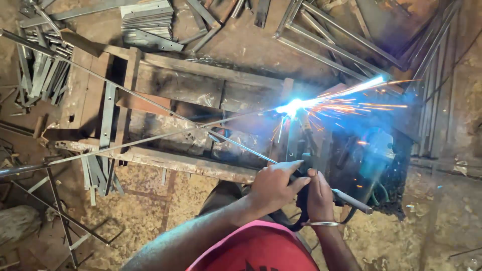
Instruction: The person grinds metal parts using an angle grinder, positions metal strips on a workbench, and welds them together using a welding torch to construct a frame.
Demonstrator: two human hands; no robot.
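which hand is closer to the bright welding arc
Right. The right hand grips the electrode holder almost straight below the welding arc. The left hand sits beside it, slightly further left, fingers steadying the same holder. The difference is small.

One head-worn camera looks steeply down, close over the counter, with floor visible all around.

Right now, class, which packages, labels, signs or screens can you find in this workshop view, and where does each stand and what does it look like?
None in view: no package, label, sign or screen shows. Only bare grey metal strips, a worn wooden workbench, and both hands at the bright blue-white welding arc.
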